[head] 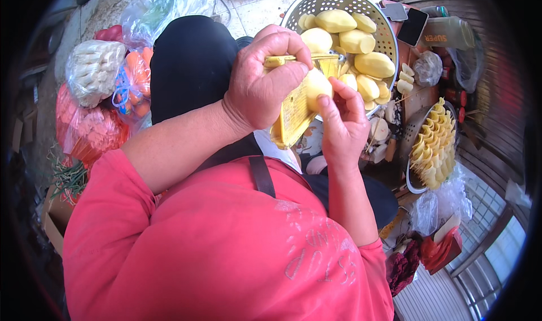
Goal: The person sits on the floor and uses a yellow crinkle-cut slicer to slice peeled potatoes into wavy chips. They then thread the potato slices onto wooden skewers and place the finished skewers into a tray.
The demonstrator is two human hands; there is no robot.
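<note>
My left hand grips the upper end of a yellow plastic slicer, which is held at a slant above my lap. In my right hand the fingertips and thumb hold a peeled potato against the slicer's face. Behind both hands stands a perforated metal colander with several peeled potatoes and some slices. Part of the potato is hidden by my left thumb.
At right, a metal basin holds skewered spiral-cut potatoes. A phone and a plastic jar lie near the colander. Bagged carrots, bagged white mushrooms and a clear plastic bag are at left.
</note>
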